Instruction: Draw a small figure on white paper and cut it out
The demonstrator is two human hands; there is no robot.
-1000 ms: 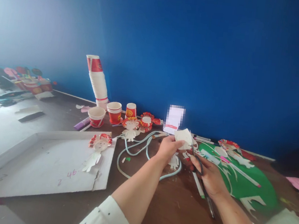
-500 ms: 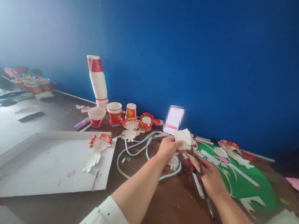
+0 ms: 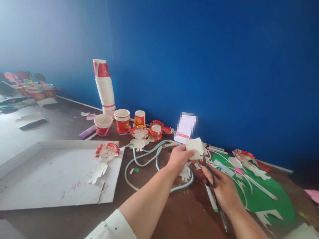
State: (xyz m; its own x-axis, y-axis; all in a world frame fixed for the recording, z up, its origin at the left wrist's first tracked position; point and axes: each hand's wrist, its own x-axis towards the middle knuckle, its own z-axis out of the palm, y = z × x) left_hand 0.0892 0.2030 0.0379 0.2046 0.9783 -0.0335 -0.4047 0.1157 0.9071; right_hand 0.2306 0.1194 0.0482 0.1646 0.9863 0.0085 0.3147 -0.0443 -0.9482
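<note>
My left hand (image 3: 180, 156) pinches a small piece of white paper (image 3: 195, 147) above the table. Closed around the handles of a pair of dark scissors (image 3: 212, 177), my right hand (image 3: 225, 188) holds the blades against the paper's right edge. Beneath the hands lies a white paper figure cutout (image 3: 185, 173), partly covered. A pale blue cord (image 3: 126, 174) loops around this spot. A white marker with a green end (image 3: 212, 199) and a black pen (image 3: 224, 221) lie under my right hand.
A green sheet (image 3: 281, 196) with paper scraps and a pink marker (image 3: 256, 183) lies to the right. On the left are a white cardboard tray (image 3: 55, 173), red-and-white paper cups (image 3: 122, 122) and a tall leaning cup stack (image 3: 105, 90). A blue wall (image 3: 212, 64) rises behind.
Both hands stay almost in the same place. The paper and scissors have shifted only very slightly.
</note>
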